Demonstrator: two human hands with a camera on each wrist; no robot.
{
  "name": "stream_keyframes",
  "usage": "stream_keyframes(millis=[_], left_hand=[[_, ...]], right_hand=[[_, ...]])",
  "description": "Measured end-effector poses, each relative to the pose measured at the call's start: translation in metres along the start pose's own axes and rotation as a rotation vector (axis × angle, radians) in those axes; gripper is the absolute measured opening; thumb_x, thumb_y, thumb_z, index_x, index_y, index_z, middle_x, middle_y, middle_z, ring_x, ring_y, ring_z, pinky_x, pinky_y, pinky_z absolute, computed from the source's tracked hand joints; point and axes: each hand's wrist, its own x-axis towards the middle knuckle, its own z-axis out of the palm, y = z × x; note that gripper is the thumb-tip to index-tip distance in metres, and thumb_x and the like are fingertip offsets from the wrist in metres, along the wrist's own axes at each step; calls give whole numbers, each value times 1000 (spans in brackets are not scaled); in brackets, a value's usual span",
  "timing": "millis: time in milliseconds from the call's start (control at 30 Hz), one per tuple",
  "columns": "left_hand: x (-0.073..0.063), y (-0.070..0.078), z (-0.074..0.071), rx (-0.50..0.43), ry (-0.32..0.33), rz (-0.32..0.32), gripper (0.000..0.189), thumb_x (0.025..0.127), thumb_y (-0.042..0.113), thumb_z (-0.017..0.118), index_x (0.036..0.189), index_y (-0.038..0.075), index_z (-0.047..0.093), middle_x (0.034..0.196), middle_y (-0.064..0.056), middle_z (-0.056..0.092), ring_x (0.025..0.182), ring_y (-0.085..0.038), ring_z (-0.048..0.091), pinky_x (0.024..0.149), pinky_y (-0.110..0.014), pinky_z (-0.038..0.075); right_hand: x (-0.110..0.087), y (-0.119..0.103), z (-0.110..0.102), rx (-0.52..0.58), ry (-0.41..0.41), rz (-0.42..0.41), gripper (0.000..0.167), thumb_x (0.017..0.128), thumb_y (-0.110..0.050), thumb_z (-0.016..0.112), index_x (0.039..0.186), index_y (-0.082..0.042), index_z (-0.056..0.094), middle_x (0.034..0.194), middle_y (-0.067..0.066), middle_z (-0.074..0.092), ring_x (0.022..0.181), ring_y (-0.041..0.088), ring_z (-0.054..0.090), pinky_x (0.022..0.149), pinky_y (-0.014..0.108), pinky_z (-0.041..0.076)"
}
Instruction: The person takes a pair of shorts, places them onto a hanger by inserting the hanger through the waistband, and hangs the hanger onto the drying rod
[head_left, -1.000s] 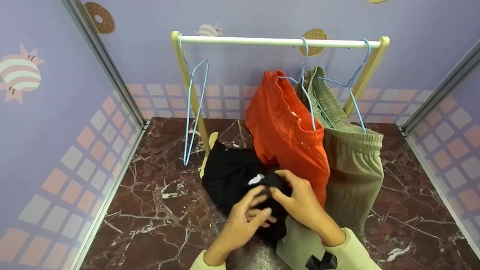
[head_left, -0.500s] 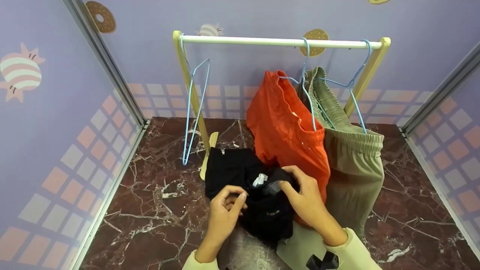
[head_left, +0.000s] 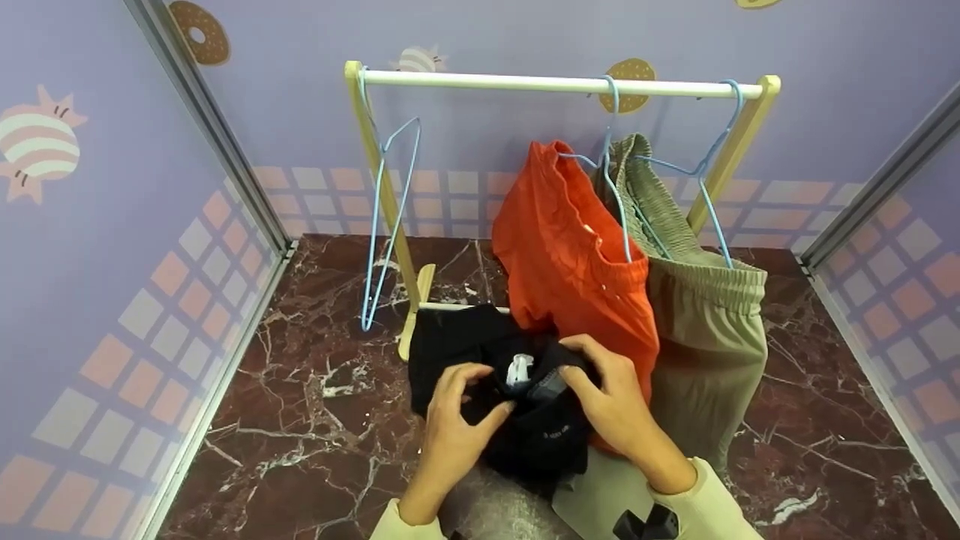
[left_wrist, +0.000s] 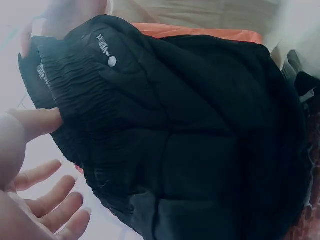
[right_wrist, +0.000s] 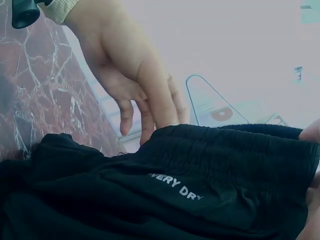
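Observation:
Black elastic-waist pants (head_left: 540, 439) lie bunched below the rail, their waistband gaping and a white label (head_left: 519, 369) showing inside. Pale lettering runs along the front, reading partly "VERY DRY" in the right wrist view. My right hand (head_left: 611, 394) pinches the waistband's right side between thumb and fingers. On the left, my left hand (head_left: 457, 420) has its thumb (left_wrist: 42, 122) against the waistband, while its other fingers (left_wrist: 55, 202) spread loosely apart from the cloth.
A rack with a white rail (head_left: 495, 81) stands behind. From it hang orange pants (head_left: 570, 262), khaki pants (head_left: 712, 352) and a bare blue hanger (head_left: 375, 247) at the left. Patterned walls (head_left: 97, 300) enclose the dark marbled surface (head_left: 300, 450).
My left hand has drawn left off the cloth, then come back with its thumb at the waistband. The waistband has opened toward me, exposing the label and lettering. My right hand stays on it.

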Motion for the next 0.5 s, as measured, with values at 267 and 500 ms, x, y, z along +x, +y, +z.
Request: stream_keyframes(millis=[267, 500], left_hand=[[1, -3, 4, 158, -5, 135, 26, 70, 25, 84, 91, 23, 68, 125, 4, 60, 123, -18, 49, 94, -42, 40], [2, -7, 6, 241, 31, 191, 29, 67, 23, 86, 78, 19, 60, 83, 8, 64, 91, -10, 60, 88, -36, 38]], right_hand=[[0, 1, -3, 32, 12, -87, 33, 83, 7, 53, 103, -14, 69, 95, -6, 69, 85, 8, 62, 78, 18, 47], [-2, 0, -6, 68, 80, -72, 35, 84, 8, 50, 103, -16, 68, 94, -2, 69, 84, 9, 61, 78, 17, 46]])
